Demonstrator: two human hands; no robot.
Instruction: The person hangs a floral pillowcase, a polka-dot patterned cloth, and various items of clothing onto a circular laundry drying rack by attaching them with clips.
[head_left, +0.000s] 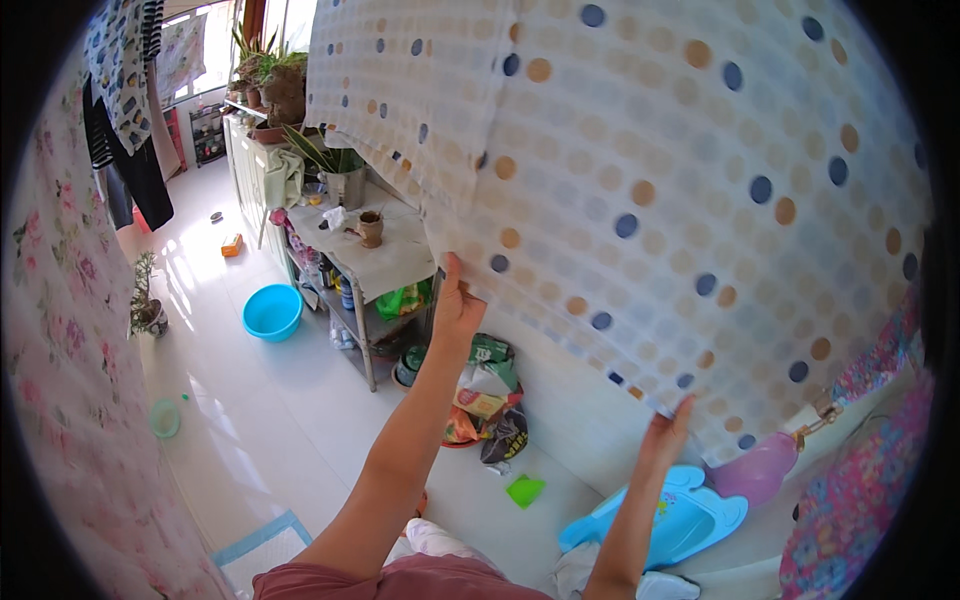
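Note:
A large white cloth (570, 225) with blue, tan and grey dots hangs in front of me and fills the upper right of the view. My left hand (457, 306) grips its lower edge near the metal shelf table, thumb pointing up. Farther right along the same hem, my right hand (667, 431) pinches the cloth's edge between thumb and fingers. Between the two hands the hem runs slantwise down to the right. What holds the cloth at its top is out of view.
A shelf table (390, 262) bears a small brown pot (370, 229). On the floor are a blue basin (272, 313), filled bags (487, 397) and a green piece (525, 491). A blue baby bathtub (675, 517) stands lower right. Floral cloth (67, 315) hangs left.

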